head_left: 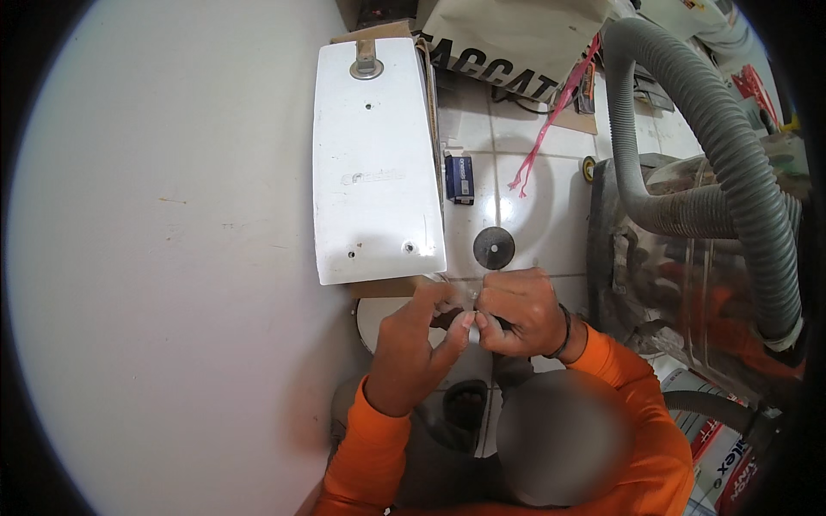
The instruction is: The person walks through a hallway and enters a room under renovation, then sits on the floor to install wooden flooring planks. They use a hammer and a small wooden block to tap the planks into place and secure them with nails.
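Just below centre, left hand (415, 337) and right hand (525, 311) pinch a small pale piece (474, 334) (mostly hidden), which a slack grip could drop.

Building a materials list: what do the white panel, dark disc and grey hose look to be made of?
White panel: probably painted metal, smooth with a slight sheen; scuffed, clean-edged holes. Rigid plastic possible.

Dark disc: matte, perhaps bonded abrasive, given its flat shape and central hole; rubber not ruled out.

Grey hose: likely flexible plastic, fairly dull; ribbed wall bends smoothly.
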Demonstrator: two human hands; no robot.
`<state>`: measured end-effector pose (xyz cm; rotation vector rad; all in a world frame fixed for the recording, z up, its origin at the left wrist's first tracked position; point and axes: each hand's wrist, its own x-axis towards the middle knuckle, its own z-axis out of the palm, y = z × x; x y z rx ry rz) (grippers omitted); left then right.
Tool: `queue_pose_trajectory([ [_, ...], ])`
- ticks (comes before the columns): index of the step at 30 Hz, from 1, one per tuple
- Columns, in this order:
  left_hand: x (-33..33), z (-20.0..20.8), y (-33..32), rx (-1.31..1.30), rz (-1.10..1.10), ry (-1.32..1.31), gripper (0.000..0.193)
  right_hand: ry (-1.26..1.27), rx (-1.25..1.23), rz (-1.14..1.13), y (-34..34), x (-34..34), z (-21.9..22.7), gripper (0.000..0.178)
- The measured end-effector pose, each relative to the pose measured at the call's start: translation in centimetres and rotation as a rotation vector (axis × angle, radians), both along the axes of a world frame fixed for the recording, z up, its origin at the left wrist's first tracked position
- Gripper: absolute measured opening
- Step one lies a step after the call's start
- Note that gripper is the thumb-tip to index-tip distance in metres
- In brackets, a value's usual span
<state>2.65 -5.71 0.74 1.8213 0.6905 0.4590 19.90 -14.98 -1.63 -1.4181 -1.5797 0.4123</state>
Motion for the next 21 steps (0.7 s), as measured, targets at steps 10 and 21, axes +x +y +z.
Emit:
queue_pose_trajectory([
  [10,-0.6,-0.3,0.3,0.066,-0.148,-0.026,0.011,-0.037,-0.041,0.049,-0.3,-0.4,0.8,0.015],
  [21,-0.4,-0.4,0.0,-0.007,-0.095,0.019,0.011,0.063,-0.154,0.063,-0.6,-0.5,0.9,0.010],
])
